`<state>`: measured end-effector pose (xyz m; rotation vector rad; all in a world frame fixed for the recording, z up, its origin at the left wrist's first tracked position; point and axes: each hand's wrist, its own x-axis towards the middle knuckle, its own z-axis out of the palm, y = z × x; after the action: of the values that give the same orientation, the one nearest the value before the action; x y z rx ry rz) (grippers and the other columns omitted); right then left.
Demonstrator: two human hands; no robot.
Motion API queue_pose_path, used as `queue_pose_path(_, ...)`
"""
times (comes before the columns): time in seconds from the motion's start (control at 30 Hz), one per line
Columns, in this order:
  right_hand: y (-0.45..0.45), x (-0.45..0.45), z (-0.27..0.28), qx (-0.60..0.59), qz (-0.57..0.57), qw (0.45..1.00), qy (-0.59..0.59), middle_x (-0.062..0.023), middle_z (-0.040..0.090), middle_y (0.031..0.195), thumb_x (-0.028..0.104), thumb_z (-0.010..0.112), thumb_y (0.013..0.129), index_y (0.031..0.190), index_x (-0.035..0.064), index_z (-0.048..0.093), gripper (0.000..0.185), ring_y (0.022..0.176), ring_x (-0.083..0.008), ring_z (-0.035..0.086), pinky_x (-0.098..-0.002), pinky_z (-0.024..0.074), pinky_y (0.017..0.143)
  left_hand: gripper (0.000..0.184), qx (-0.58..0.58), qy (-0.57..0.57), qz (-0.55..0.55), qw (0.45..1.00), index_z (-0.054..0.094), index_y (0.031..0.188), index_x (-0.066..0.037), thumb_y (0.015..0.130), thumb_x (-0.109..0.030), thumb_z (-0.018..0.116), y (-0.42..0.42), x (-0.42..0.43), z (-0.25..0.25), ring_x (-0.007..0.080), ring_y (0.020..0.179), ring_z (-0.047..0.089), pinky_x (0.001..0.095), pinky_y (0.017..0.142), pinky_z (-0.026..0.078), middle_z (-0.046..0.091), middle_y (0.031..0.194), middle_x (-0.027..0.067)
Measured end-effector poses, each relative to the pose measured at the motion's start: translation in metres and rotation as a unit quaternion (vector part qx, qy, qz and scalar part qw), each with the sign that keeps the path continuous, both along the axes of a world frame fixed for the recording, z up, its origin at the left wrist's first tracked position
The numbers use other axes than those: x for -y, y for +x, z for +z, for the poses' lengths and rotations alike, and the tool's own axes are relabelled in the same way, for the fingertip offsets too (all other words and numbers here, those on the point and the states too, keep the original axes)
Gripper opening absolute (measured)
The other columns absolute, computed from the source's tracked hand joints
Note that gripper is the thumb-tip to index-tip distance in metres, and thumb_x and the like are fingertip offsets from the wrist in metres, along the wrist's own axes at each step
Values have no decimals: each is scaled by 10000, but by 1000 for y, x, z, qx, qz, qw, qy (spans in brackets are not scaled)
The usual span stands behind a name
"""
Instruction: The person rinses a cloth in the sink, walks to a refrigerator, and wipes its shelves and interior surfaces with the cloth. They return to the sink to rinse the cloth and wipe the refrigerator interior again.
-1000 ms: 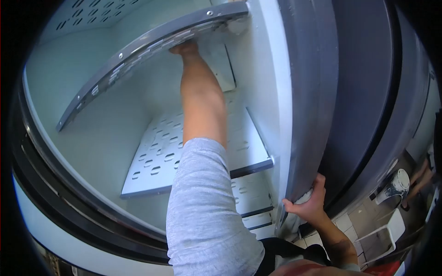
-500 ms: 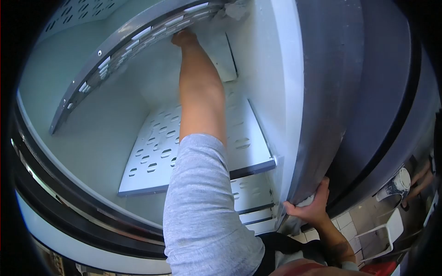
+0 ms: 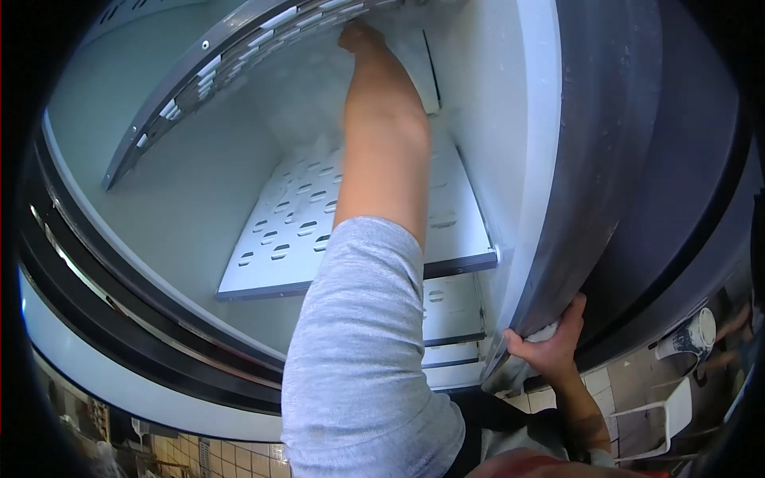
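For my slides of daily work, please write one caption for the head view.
Left hand reaches under a perforated refrigerator shelf; right hand grips cabinet edge.

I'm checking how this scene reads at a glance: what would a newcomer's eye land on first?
Most likely the left arm in its grey sleeve, filling the middle and reaching into the pale cabinet, under the tilted-looking upper shelf. Next, perhaps, the slotted lower shelf behind that arm. At lower right, the right hand presses a white wad against the cabinet's edge.
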<state>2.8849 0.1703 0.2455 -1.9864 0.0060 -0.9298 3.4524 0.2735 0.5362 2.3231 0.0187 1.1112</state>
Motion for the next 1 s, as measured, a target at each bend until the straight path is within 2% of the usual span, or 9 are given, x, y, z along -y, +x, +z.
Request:
queue_pose_path(0.07, 1, 0, 1, 6, 0, 1000, 8, -112, 467, 989, 176, 800, 515, 1143, 27, 340, 792, 912, -212, 513, -332, 429, 813, 413, 11, -19, -9, 1000, 552, 1241, -153, 857, -304, 529, -6, 13, -2, 229, 1208, 480, 389, 944, 416, 504, 1314, 52)
queue_pose_path(0.17, 4, 2, -3, 39, -17, 997, -64, -172, 540, 1005, 238, 826, 527, 1190, 0, 319, 869, 893, -280, 613, -362, 499, 771, 400, 24, -32, -22, 999, 558, 1232, -154, 861, -299, 521, -3, 21, -2, 226, 1203, 484, 388, 939, 416, 509, 1308, 48)
queue_pose_path(0.27, 1, -2, -1, 2, -14, 1000, 0, -120, 446, 1015, 205, 793, 513, 1173, 2, 324, 836, 952, -228, 493, -340, 414, 840, 388, 31, -29, -28, 999, 564, 1223, -155, 865, -293, 513, -4, 22, -2, 223, 1198, 488, 387, 934, 416, 513, 1302, 44)
queue_pose_path(0.53, -5, 4, -27, -28, -63, 996, -48, -169, 401, 1156, 235, 799, 516, 1292, -55, 223, 1009, 1066, -261, 442, -373, 375, 909, 358, 47, 36, -23, 998, 581, 1199, -157, 875, -280, 492, -23, -11, -3, 216, 1184, 499, 384, 921, 416, 526, 1285, 34)
queue_pose_path(0.63, -5, 12, -42, -53, -95, 992, -62, -202, 369, 1240, 247, 803, 519, 1345, -75, 155, 1099, 1143, -281, 403, -380, 338, 961, 348, 52, 91, 14, 994, 587, 1190, -157, 879, -275, 484, -47, -55, -1, 213, 1179, 503, 382, 916, 416, 531, 1279, 31)
queue_pose_path(0.73, -3, 5, -37, -9, -106, 992, -64, -197, 434, 1123, 334, 826, 478, 1277, -40, 257, 1050, 1022, -325, 467, -420, 397, 851, 339, 6, 145, 102, 984, 593, 1181, -158, 883, -269, 476, -63, -115, -8, 210, 1173, 506, 381, 911, 416, 536, 1273, 27)
queue_pose_path(0.8, -2, 7, -40, -11, -118, 990, -75, -204, 415, 1159, 356, 824, 489, 1294, -56, 235, 1079, 1067, -323, 446, -411, 387, 880, 334, -36, 168, 166, 971, 598, 1175, -158, 886, -266, 471, -67, -155, -10, 208, 1170, 509, 380, 908, 416, 539, 1269, 25)
queue_pose_path(0.9, -4, 13, -58, 22, -73, 996, -55, -227, 247, 1375, 224, 793, 548, 1392, -78, 57, 1160, 1268, -292, 287, -382, 237, 1048, 327, -97, 184, 233, 950, 604, 1167, -159, 890, -261, 462, -71, -206, -8, 206, 1165, 513, 379, 903, 416, 544, 1263, 21)
queue_pose_path(1.0, -3, 17, -67, 29, -78, 994, -68, -225, 244, 1383, 249, 791, 558, 1393, -76, 53, 1161, 1274, -290, 278, -380, 232, 1050, 321, -127, 203, 260, 936, 610, 1158, -160, 894, -256, 454, -72, -234, 0, 203, 1159, 517, 378, 898, 416, 549, 1257, 17)
